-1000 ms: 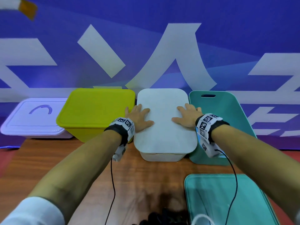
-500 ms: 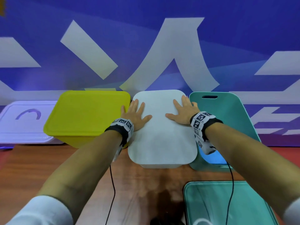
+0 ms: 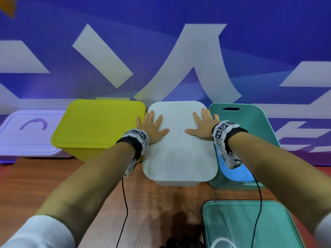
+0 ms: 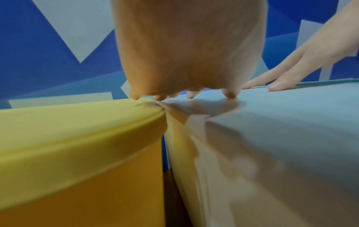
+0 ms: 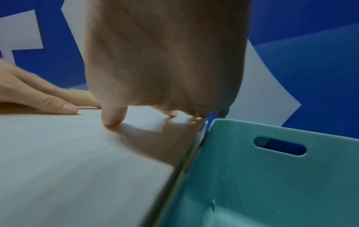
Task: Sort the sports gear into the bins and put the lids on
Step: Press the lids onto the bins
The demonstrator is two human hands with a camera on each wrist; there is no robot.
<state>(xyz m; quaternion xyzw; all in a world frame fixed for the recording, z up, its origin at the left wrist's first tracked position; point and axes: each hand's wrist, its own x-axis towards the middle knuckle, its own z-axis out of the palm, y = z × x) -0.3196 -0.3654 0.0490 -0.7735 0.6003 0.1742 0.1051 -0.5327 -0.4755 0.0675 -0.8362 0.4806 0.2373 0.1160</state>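
Head view: my left hand (image 3: pixel 151 127) and right hand (image 3: pixel 203 125) press flat, fingers spread, on the smooth white rounded-rectangle plastic lid (image 3: pixel 180 151), between the lidded yellow plastic bin (image 3: pixel 97 127) and the open teal plastic bin (image 3: pixel 258 126).

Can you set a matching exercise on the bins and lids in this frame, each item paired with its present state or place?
Items:
1. yellow bin
2. white lid
3. teal bin
4. teal lid

States:
A. lying flat on the table, nearest the camera
B. pressed by the flat left hand and right hand
C. closed with its own lid, no hand pressing on top
D. open, no lid on it, handle slot showing in the far wall

Pairs: 1-C, 2-B, 3-D, 4-A
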